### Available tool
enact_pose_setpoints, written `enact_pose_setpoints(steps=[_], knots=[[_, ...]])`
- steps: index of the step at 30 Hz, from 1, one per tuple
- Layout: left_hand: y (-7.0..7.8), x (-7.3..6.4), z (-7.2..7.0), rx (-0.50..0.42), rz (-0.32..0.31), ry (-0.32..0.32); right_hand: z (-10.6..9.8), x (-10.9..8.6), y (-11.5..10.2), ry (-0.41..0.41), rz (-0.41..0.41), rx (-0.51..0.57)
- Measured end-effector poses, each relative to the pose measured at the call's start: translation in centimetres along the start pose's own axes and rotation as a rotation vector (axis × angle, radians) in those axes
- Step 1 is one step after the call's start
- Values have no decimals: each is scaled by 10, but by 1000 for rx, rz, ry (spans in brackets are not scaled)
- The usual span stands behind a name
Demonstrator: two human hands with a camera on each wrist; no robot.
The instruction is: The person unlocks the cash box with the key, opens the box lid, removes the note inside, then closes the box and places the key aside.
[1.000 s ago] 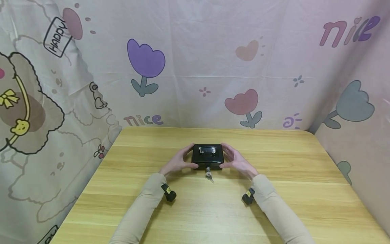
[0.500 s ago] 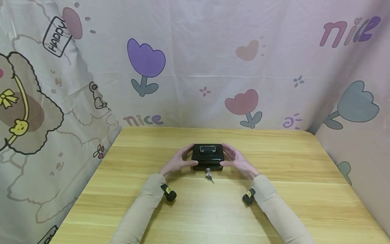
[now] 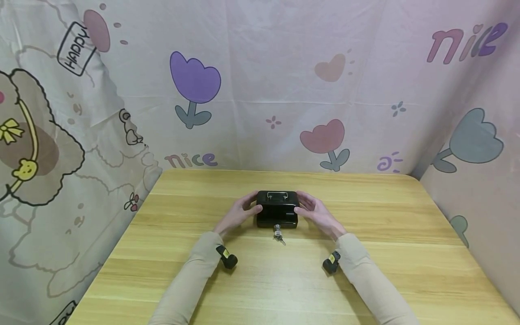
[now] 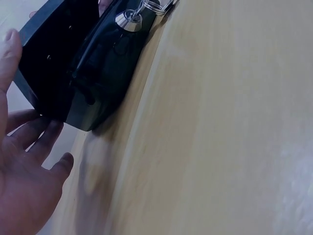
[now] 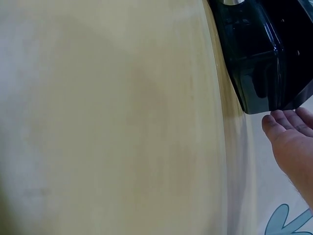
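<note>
A small black cash box (image 3: 277, 223) stands on the table, its lid (image 3: 264, 198) tilted up at the front and the dark inside showing. A silver handle (image 3: 277, 195) lies on the lid. Keys (image 3: 278, 236) hang from the lock at the front. My left hand (image 3: 238, 215) holds the lid's left end, thumb at the raised front edge and fingers along the side; the left wrist view shows those fingers (image 4: 45, 137) against the box's end. At the right end my right hand (image 3: 319, 217) holds the lid in the same way, its thumb hidden in the right wrist view.
The wood-grain table (image 3: 280, 289) stretches out on all sides of the box. Printed cloth (image 3: 252, 81) hangs behind it and along both sides. Each sleeve cuff carries a small black camera (image 3: 228, 260).
Both thumbs have risen with the lid's front edge, so the lid has gone from shut to partly open. The box and keys stay nearly in place.
</note>
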State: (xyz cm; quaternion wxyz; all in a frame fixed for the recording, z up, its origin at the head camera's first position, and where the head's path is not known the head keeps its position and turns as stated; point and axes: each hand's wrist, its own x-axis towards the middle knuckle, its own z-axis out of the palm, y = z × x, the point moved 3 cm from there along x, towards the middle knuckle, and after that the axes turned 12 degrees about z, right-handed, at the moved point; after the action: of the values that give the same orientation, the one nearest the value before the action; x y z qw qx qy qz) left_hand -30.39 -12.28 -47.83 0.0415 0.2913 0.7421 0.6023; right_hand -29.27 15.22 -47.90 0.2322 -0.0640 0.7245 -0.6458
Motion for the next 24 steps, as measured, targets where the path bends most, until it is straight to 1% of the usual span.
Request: enact_pose_setpoints(steps=[2, 5, 10, 15, 19, 24], knots=[[-1, 1, 1, 5, 0, 25, 0, 1, 0, 14, 6, 2], [-2, 2, 1, 38, -3, 61, 0, 2, 1, 26, 10, 12], [-1, 3, 3, 78, -43, 122, 2, 4, 0, 57, 17, 47], [0, 4, 4, 112, -62, 176, 4, 6, -1, 98, 43, 103], [0, 6, 6, 129, -48, 220, 6, 7, -3, 124, 57, 153], [1, 8, 11, 128, -38, 250, 8, 10, -4, 158, 65, 213]])
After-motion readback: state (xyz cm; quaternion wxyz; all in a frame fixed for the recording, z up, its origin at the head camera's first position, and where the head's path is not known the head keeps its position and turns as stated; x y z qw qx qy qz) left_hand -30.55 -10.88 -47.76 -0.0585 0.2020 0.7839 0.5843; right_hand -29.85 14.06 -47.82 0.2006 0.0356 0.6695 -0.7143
